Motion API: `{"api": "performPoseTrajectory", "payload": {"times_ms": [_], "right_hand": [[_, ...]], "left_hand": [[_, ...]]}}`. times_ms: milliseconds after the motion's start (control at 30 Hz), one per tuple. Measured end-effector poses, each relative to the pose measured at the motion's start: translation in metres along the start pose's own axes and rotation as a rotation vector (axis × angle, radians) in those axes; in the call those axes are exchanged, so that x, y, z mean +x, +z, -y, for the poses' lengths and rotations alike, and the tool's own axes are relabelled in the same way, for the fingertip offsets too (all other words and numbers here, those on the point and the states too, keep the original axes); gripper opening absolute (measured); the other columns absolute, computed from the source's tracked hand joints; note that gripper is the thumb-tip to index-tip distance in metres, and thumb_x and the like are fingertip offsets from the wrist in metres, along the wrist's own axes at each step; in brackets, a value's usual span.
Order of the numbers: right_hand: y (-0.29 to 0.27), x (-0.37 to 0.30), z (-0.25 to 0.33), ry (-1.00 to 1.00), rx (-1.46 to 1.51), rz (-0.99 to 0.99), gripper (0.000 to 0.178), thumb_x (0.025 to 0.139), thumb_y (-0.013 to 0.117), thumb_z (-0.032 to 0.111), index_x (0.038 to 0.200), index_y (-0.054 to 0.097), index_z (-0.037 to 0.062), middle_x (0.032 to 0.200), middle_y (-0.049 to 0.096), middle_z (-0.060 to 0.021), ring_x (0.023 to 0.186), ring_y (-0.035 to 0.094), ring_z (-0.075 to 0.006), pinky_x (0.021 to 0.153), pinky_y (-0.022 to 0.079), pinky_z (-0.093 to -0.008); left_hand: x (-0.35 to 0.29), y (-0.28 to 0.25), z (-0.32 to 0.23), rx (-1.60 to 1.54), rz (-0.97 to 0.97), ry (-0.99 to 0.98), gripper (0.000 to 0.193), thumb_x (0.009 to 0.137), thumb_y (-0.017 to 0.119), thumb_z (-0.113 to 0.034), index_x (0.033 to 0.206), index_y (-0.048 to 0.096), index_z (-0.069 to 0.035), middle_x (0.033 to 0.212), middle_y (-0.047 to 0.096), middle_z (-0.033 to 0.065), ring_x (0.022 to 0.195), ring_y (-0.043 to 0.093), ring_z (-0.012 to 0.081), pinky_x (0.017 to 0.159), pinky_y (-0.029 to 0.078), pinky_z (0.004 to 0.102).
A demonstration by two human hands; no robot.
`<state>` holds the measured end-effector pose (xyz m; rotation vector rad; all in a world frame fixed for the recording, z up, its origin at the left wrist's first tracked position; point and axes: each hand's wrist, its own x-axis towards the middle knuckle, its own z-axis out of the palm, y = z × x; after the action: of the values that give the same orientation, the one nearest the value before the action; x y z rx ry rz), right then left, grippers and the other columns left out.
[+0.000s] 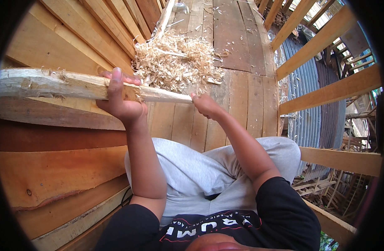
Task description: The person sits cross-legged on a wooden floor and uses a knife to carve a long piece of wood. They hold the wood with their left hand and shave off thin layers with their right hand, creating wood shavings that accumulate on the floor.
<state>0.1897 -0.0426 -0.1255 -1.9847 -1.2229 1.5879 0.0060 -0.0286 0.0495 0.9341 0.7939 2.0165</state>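
Observation:
A long piece of pale wood (54,85) lies level in front of me, running from the left rim to the middle. Its left part is broad and rough with frayed fibres; toward the right it narrows to a thin, smoother end. My left hand (124,100) grips it where it begins to narrow, the thumb up on the near face and fingertips showing over the far edge. Around the thin tip my right hand (206,105) is closed, its fingers partly hidden from view. Both arms reach over my crossed legs in grey trousers.
A heap of curled wood shavings (175,58) lies just beyond the wood on the plank floor (250,100). Stacked boards (62,175) line the left side. Wooden railing bars (330,90) stand on the right, with corrugated metal sheets (313,104) below. A small clear object (181,7) sits far ahead.

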Motion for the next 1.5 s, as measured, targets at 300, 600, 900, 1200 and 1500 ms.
{"api": "performPoseTrajectory", "payload": {"times_ms": [300, 600, 900, 1200, 1500], "right_hand": [[-0.015, 0.014, -0.007, 0.241, 0.338, 0.209, 0.052, 0.101, 0.036, 0.049, 0.077, 0.05, 0.0048, 0.056, 0.036, 0.0014, 0.044, 0.028, -0.0113, 0.039, 0.023, -0.0316], [-0.014, -0.009, 0.007, 0.068, -0.077, 0.002, 0.063, 0.097, 0.041, 0.057, 0.065, 0.049, 0.0034, 0.055, 0.043, -0.0038, 0.044, 0.037, -0.0142, 0.039, 0.029, -0.034], [-0.006, 0.0, -0.004, 0.155, 0.205, 0.16, 0.055, 0.098, 0.04, 0.054, 0.062, 0.04, 0.012, 0.052, 0.031, 0.0049, 0.041, 0.025, -0.0087, 0.038, 0.019, -0.0296], [-0.019, 0.019, -0.013, 0.315, 0.351, 0.1, 0.05, 0.099, 0.035, 0.054, 0.077, 0.044, 0.0104, 0.056, 0.03, 0.004, 0.043, 0.023, -0.0088, 0.04, 0.018, -0.0294], [-0.038, 0.036, -0.03, 0.018, -0.236, -0.309, 0.065, 0.093, 0.047, 0.06, 0.066, 0.055, 0.0021, 0.061, 0.055, -0.0085, 0.049, 0.051, -0.0197, 0.046, 0.039, -0.0378]], "left_hand": [[-0.001, -0.002, 0.004, -0.014, 0.029, -0.011, 0.019, 0.084, 0.062, -0.021, 0.075, 0.049, -0.009, 0.058, 0.045, 0.0032, 0.053, 0.046, 0.0148, 0.052, 0.043, 0.0304], [0.002, -0.004, 0.003, -0.081, 0.011, 0.005, 0.017, 0.079, 0.066, -0.012, 0.082, 0.05, -0.007, 0.057, 0.048, 0.0051, 0.049, 0.048, 0.0163, 0.05, 0.046, 0.0303], [0.001, -0.001, 0.0, -0.064, -0.015, 0.018, 0.017, 0.078, 0.067, -0.011, 0.083, 0.051, -0.007, 0.057, 0.048, 0.0044, 0.049, 0.048, 0.0155, 0.049, 0.046, 0.0304], [0.0, 0.0, -0.002, -0.128, 0.041, 0.018, 0.017, 0.079, 0.065, -0.013, 0.082, 0.049, -0.009, 0.057, 0.047, 0.0049, 0.048, 0.048, 0.0156, 0.049, 0.046, 0.0312], [0.006, -0.009, -0.016, -0.013, 0.043, -0.013, 0.02, 0.086, 0.058, -0.026, 0.078, 0.048, -0.01, 0.063, 0.045, 0.0026, 0.055, 0.043, 0.0143, 0.055, 0.039, 0.0303]]}}
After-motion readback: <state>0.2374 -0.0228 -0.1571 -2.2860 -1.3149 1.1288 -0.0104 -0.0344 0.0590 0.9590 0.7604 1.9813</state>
